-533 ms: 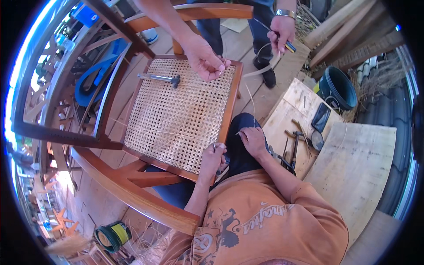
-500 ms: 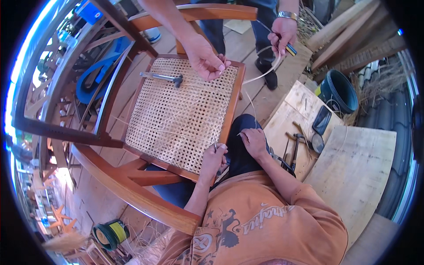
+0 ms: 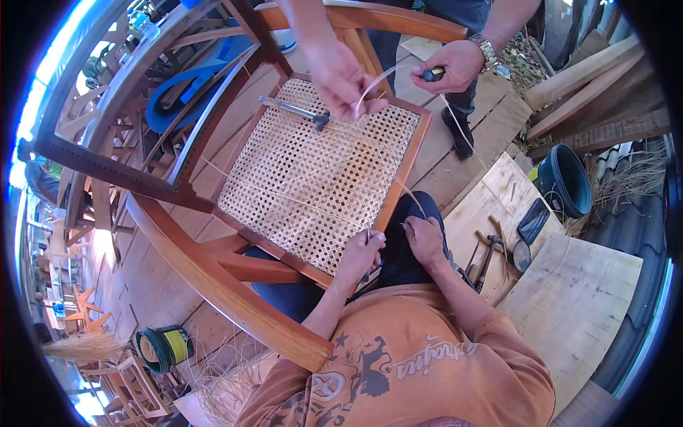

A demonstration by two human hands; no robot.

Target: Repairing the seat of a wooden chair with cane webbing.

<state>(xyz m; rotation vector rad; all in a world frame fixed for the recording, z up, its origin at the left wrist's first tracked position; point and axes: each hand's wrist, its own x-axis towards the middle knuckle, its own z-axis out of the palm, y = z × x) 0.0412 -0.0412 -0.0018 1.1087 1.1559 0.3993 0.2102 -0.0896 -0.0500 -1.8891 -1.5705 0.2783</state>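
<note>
A wooden armchair with a woven cane seat [image 3: 306, 167] lies across my lap. Closed at the seat's near right corner, my left hand [image 3: 361, 257] grips a thin metal tool [image 3: 369, 233], mostly hidden by the fingers. Over my knee, my right hand [image 3: 425, 240] has its fingertips pinched on a thin cane strand [image 3: 413, 196] that rises to the seat frame. Across the chair, a co-worker's hand [image 3: 345, 78] holds a pale cane strip [image 3: 373, 84] above the seat. Their other hand [image 3: 455, 64] grips a dark-handled tool [image 3: 432, 74]. A hammer-like tool [image 3: 302, 112] rests on the cane.
To the right, a board [image 3: 491, 188] carries a dark phone [image 3: 533, 220], a hammer [image 3: 487, 260] and other hand tools. A curved plywood sheet [image 3: 576, 292] lies nearer. Green buckets stand at right [image 3: 562, 181] and lower left [image 3: 163, 347]. The chair's arm [image 3: 235, 292] curves beside my left arm.
The view has shifted, moving the scene slightly right. The co-worker's hands have come closer together, with the cane strip now raised between them. My hands keep nearly the same places by the seat.
</note>
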